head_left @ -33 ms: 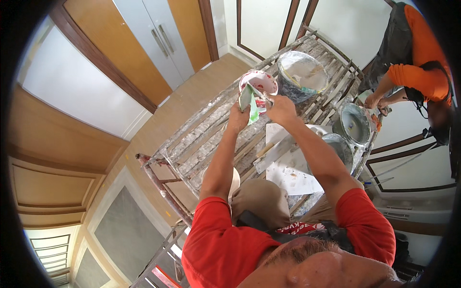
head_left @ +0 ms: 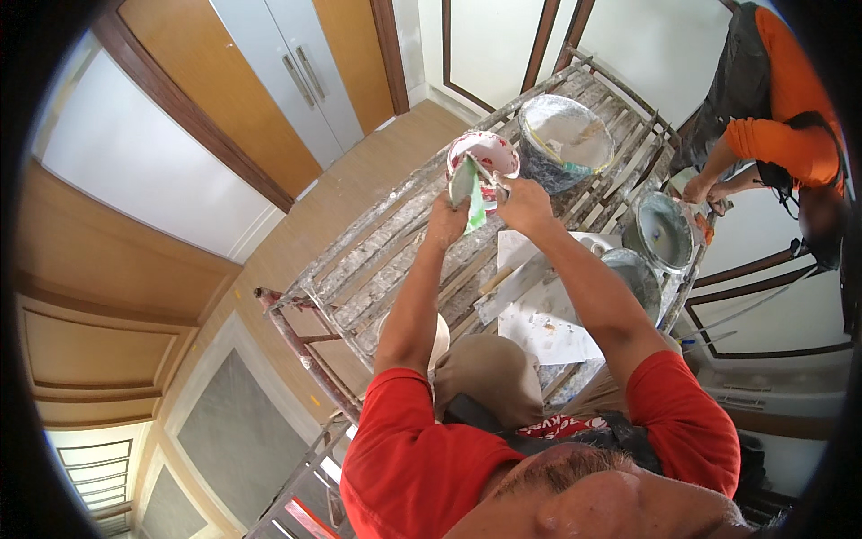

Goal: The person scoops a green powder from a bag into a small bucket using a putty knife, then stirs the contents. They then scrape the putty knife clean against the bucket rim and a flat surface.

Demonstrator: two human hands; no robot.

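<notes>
A slatted platform (head_left: 359,286) (thickly splattered) carries a dark bucket (head_left: 549,169) and white sheet (head_left: 543,331).

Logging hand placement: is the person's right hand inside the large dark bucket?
No, the right hand is beside the small red-stained tub, outside the large dark bucket.

There are two people (head_left: 783,148), two door handles (head_left: 298,81) and at least four buckets (head_left: 489,142) (one partly hidden).

Arms (head_left: 411,310) forward; hands (head_left: 525,207) close together
</notes>
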